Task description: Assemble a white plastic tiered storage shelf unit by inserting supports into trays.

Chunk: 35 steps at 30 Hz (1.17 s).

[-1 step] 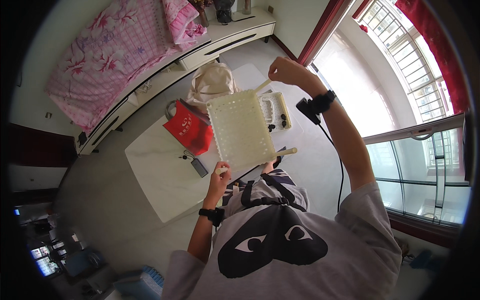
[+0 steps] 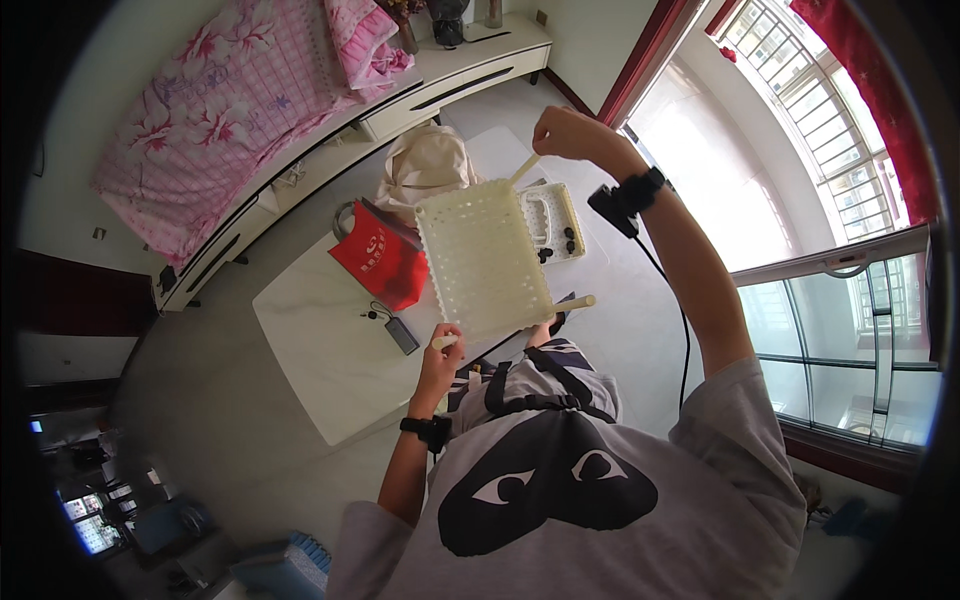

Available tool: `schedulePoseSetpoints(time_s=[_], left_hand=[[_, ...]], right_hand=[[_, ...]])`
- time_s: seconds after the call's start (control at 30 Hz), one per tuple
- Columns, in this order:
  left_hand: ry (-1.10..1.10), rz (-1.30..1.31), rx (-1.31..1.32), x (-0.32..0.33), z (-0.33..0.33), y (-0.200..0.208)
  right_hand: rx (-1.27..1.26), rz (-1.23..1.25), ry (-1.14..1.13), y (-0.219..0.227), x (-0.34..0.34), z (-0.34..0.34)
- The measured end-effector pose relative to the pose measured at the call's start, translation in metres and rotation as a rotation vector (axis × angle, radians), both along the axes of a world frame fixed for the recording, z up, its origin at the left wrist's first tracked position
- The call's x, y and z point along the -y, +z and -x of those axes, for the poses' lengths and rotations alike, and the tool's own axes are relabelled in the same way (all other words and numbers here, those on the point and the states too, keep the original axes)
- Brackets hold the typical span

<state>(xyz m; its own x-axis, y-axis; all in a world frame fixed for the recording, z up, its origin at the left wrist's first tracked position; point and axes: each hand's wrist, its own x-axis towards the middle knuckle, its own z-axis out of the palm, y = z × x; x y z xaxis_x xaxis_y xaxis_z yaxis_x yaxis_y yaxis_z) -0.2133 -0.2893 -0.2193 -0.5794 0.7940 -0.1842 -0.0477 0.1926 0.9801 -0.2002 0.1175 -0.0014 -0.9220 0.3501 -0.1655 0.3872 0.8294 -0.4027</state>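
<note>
A cream plastic rack with a perforated, scalloped-edged panel is held tilted before me, over the table's right part. Tube legs stick out from its corners. My right hand is raised at the far right corner, closed round the end of a thin leg. At the near left corner, my left hand wraps its fingers round another leg, whose round end shows. A third leg points out to the right from the near right corner, with neither hand on it.
On the marble-patterned table lie a red bag, a beige backpack and a grey box-shaped device with a cord. Beyond the rack sits a cream basket with small black pieces. A long white cabinet runs behind.
My right hand has shifted very slightly up and to the left on the far leg. The left hand keeps its hold, and the rack stays almost the same.
</note>
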Motion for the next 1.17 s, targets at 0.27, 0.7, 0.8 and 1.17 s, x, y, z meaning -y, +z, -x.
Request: schedulePoseSetpoints(time_s=[0.27, 0.7, 0.8, 1.17], left_hand=[[-0.024, 0.034, -0.025, 0.004, 0.003, 0.005], [0.035, 0.025, -0.029, -0.005, 0.02, 0.013], [0.031, 0.111, -0.12, -0.009, 0.014, 0.027], [-0.115, 1.153, -0.094, 0.03, -0.061, -0.059]], right_hand=[[0.237, 0.099, -0.002, 0.008, -0.003, 0.049], [-0.012, 0.59, -0.178, 0.033, -0.003, 0.035], [-0.258, 0.48, -0.213, 0.053, -0.011, -0.002], [0.285, 0.095, -0.321, -0.251, -0.081, -0.327]])
